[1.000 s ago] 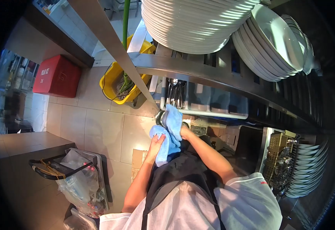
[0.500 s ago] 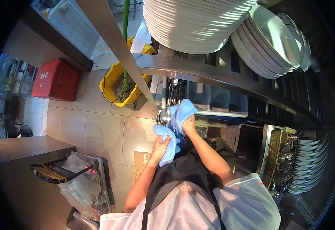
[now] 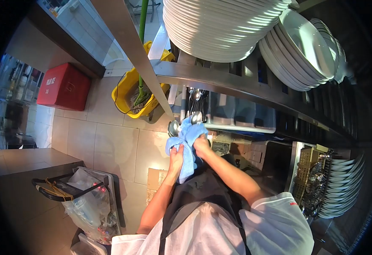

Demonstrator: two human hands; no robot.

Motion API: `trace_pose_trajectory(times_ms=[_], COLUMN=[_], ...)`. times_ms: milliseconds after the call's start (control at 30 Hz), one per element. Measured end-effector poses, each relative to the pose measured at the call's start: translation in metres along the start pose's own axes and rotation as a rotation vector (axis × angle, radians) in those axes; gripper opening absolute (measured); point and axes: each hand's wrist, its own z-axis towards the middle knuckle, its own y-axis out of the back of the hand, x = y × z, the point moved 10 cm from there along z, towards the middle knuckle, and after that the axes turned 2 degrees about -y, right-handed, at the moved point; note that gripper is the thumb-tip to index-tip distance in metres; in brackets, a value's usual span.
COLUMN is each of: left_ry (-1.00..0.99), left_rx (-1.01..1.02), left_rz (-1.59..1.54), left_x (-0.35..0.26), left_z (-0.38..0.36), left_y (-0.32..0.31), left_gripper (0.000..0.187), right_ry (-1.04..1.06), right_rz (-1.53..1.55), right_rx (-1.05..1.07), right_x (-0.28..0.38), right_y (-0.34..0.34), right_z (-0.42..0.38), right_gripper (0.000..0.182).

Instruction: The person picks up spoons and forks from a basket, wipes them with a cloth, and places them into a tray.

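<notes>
A light blue cloth [image 3: 187, 159] is bunched between my two hands and hangs down in front of my black apron. My left hand [image 3: 176, 158] is closed around the cloth's left part, where several metal spoons [image 3: 174, 128] stick out with their bowls upward. Gripping the right part of the cloth, my right hand [image 3: 201, 145] has another spoon [image 3: 196, 117] showing just above it. The spoon handles are hidden in the cloth. Just beyond my hands is a grey cutlery tray [image 3: 242, 126], with more spoons [image 3: 197, 94] in its left compartment.
Stacked white plates [image 3: 220, 34] and white bowls [image 3: 296, 51] stand on a metal rack [image 3: 220, 80] above the tray. A yellow mop bucket [image 3: 124, 100] and a red box [image 3: 62, 87] are on the left. Nearer are a trolley [image 3: 90, 199] with bags and, right, more plates [image 3: 345, 185].
My right hand has moved down and left, closer to my left hand. A spoon now shows above the right part of the cloth; the left-hand spoons have shifted slightly left.
</notes>
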Motion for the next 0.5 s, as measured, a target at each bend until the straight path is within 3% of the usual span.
trace_pose_trajectory(times_ms=[67,167,233,267,333,400,500], left_ry=[-0.005,-0.005,0.000,0.017,0.036,-0.003,0.046], left_rx=[0.025,0.038,0.024,0.018,0.009,-0.056,-0.002], left_rz=[-0.011,-0.006,0.005,0.020,0.039,0.004,-0.059], left_x=[0.010,0.003,0.006,0.020,0.025,0.009,0.013], left_z=[0.001,-0.008,-0.007,0.001,0.002,-0.006,-0.007], left_y=[-0.003,0.000,0.004,0.008,0.013,0.019,0.016], left_gripper=[0.029,0.030,0.030,0.029,0.028,0.026,0.026], right_ry=[-0.112,-0.006,0.171,0.169,0.338,0.316,-0.002], right_rz=[-0.014,-0.040,-0.337,-0.337,-1.049,-1.173,-1.038], right_rx=[-0.178,-0.008,-0.175,-0.173,-0.311,-0.274,-0.329], right_x=[0.002,0.036,0.049,0.048,0.068,0.070,0.056], right_y=[0.020,0.004,0.015,0.017,0.016,0.008,0.021], right_z=[0.028,0.055,0.072,0.083,0.099,0.111,0.123], right_gripper=[0.026,0.020,0.018,0.018,0.023,0.028,0.037])
